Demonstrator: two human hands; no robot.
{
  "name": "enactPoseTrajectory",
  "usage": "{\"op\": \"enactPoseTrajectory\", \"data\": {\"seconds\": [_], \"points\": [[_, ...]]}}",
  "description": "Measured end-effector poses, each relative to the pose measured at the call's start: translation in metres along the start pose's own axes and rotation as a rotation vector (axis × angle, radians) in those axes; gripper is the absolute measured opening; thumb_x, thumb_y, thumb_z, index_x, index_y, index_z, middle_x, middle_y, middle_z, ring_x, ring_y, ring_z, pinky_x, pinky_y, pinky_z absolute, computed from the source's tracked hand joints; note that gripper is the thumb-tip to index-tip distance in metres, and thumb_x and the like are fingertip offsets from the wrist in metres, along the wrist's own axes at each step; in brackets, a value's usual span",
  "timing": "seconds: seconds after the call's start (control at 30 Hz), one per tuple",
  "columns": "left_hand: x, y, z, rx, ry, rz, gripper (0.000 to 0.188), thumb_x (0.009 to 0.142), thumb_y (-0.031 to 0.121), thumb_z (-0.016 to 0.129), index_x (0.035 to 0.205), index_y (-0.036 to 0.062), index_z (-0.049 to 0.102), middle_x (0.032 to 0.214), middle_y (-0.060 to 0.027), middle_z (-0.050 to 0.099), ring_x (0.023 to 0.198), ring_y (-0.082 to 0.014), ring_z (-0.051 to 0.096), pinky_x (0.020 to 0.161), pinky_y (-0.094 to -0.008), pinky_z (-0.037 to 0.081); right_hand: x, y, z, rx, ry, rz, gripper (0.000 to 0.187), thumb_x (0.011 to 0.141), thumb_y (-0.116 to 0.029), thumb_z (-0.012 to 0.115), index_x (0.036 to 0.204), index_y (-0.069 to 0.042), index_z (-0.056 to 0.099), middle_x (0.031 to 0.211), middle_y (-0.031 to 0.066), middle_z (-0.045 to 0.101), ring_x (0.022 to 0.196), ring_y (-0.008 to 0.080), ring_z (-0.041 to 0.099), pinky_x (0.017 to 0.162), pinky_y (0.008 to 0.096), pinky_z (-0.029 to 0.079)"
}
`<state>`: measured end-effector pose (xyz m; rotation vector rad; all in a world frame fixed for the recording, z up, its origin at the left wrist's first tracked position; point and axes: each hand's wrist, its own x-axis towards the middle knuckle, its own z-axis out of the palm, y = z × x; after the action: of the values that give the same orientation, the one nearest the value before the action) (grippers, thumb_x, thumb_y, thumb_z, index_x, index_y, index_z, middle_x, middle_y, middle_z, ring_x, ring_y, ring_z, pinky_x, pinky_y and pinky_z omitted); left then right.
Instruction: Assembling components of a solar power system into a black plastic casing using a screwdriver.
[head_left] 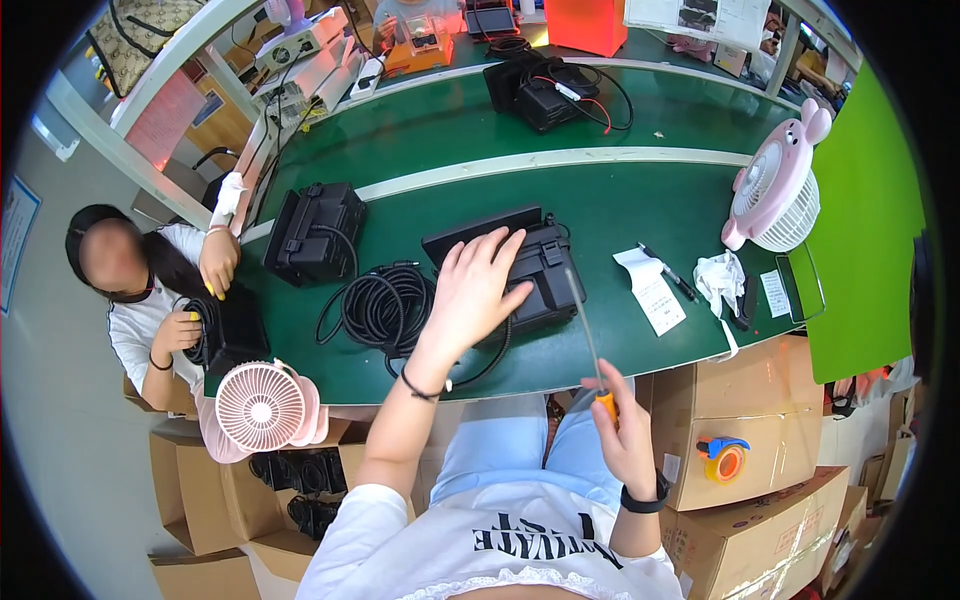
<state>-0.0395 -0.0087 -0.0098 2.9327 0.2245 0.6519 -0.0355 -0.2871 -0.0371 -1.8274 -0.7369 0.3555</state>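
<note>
A black plastic case [548, 268] with latches sits on the green table [600, 362] in front of me, a flat black panel at its back left. My left hand [478, 285] lies on it, fingers spread across the panel and the case top. In my right hand [624, 425], at the table's front edge, is a screwdriver [583, 322] with an orange handle. Its long thin shaft points up and away, the tip by the case's right side. Whether the tip touches the case, I cannot tell. A coil of black cable [388, 305] lies left of the case.
Another black case [318, 232] stands at left, near a co-worker [170, 285] handling black cable. Pink fans stand at the front left [260, 405] and right [775, 190]. A paper slip [652, 295], pen [668, 272] and crumpled tissue [720, 278] lie right. Cardboard boxes [745, 420] flank my legs.
</note>
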Motion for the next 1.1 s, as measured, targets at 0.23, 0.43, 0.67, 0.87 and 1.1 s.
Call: {"op": "enactPoseTrajectory", "data": {"seconds": [0.23, 0.43, 0.67, 0.87, 1.1], "points": [[0.010, -0.004, 0.016, -0.089, 0.033, -0.057, 0.051, 0.084, 0.038, 0.070, 0.127, 0.0099, 0.063, 0.125, -0.0088, 0.064, 0.114, -0.0294, 0.060, 0.099, -0.0423, 0.045, -0.005, -0.005, 0.018, -0.434, 0.091, -0.152, 0.051, 0.086, -0.002, 0.064, 0.135, -0.006, 0.054, 0.099, 0.0138, 0.068, 0.084, 0.0308, 0.066, 0.074, 0.0388, 0.054], [0.006, -0.009, 0.025, -0.177, 0.205, -0.144, 0.034, 0.103, 0.026, 0.044, 0.119, 0.0072, 0.067, 0.116, -0.0117, 0.069, 0.110, -0.0297, 0.063, 0.102, -0.0428, 0.043, 0.006, -0.012, 0.030, -0.574, 0.082, -0.181, 0.047, 0.085, -0.004, 0.065, 0.132, -0.008, 0.058, 0.098, 0.0123, 0.068, 0.080, 0.0270, 0.066, 0.069, 0.0379, 0.054], [0.001, -0.013, 0.025, -0.233, 0.223, -0.241, 0.036, 0.104, 0.026, 0.041, 0.111, 0.0073, 0.071, 0.107, -0.0109, 0.071, 0.104, -0.0282, 0.064, 0.096, -0.0418, 0.043, 0.012, -0.014, 0.040, -0.604, 0.086, -0.202, 0.047, 0.086, -0.005, 0.064, 0.132, -0.007, 0.057, 0.097, 0.0119, 0.068, 0.080, 0.0264, 0.066, 0.068, 0.0374, 0.054], [0.001, -0.015, 0.026, -0.244, 0.244, -0.215, 0.036, 0.104, 0.025, 0.040, 0.110, 0.0073, 0.071, 0.105, -0.0104, 0.071, 0.103, -0.0279, 0.065, 0.096, -0.0411, 0.043, 0.008, -0.014, 0.043, -0.487, -0.031, -0.066, 0.048, 0.091, -0.007, 0.059, 0.138, -0.004, 0.050, 0.084, 0.0138, 0.068, 0.060, 0.0307, 0.064, 0.058, 0.0404, 0.053], [0.000, -0.017, 0.028, -0.279, 0.251, -0.242, 0.040, 0.105, 0.026, 0.037, 0.110, 0.0075, 0.071, 0.107, -0.0105, 0.071, 0.105, -0.0281, 0.064, 0.097, -0.0405, 0.042, 0.013, 0.004, 0.044, 0.350, -0.189, 0.233, 0.048, 0.097, -0.009, 0.056, 0.144, -0.004, 0.045, 0.085, 0.0117, 0.071, 0.056, 0.0167, 0.062, 0.055, 0.0311, 0.051]]}}
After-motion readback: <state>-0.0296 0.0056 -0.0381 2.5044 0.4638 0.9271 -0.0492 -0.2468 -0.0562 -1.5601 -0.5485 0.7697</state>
